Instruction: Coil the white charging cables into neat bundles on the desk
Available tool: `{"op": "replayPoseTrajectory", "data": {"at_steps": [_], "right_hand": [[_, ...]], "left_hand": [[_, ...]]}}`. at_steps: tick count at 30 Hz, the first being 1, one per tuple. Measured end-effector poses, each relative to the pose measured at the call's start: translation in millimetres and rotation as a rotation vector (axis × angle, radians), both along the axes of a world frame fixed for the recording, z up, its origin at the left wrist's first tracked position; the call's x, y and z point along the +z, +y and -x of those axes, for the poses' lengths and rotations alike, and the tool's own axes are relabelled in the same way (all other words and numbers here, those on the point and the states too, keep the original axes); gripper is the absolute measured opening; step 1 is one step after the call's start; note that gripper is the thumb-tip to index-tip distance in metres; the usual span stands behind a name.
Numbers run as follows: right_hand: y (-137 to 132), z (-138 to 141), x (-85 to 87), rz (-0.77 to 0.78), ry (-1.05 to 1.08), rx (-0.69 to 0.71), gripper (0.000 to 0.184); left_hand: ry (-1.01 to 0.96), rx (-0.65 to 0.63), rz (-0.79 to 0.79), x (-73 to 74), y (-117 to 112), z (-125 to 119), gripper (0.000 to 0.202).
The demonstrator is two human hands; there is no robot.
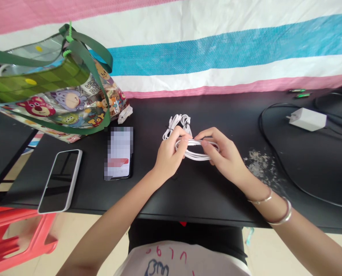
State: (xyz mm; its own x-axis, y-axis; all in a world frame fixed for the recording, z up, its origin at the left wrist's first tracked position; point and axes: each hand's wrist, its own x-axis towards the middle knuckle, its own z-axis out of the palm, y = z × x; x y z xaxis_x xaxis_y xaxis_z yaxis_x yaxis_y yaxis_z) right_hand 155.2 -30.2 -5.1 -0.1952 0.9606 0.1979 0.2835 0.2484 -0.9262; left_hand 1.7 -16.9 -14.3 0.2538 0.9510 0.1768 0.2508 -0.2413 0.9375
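A white cable (198, 156), wound into an oval coil, is held between my two hands just above the black table. My left hand (171, 151) pinches the coil's left end between thumb and fingers. At the opposite end, my right hand (221, 151) grips the coil with thumb and forefinger; its other fingers are partly hidden behind. Just beyond my left hand lie bundled white cables (176, 123), fastened with dark ties, on the table.
Left on the black table (216, 195) are a lit phone (119, 153), a dark-screened phone (60, 181) at the front edge, and a clear cartoon bag (70, 103). Rightward lie a white charger (308, 119) and a black cord (285, 168). A red stool (24, 230) stands below.
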Motion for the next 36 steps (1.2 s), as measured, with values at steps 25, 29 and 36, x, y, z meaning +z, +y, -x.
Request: {"op": "replayPoseTrajectory", "data": {"at_steps": [25,29,36], "right_hand": [[2,-2,-7.2,-0.023,-0.019,0.016,0.011],[3,-3,-10.9,-0.004,-0.035,0.024,0.010],[4,-4,-8.2,0.041,-0.029,0.038,0.010]], "left_hand": [[0.009,-0.003,0.083,0.4,-1,-1,0.018],[0.024,-0.013,0.105,0.7,0,0,0.018],[0.090,-0.033,0.117,1.9,1,1,0.017]]}}
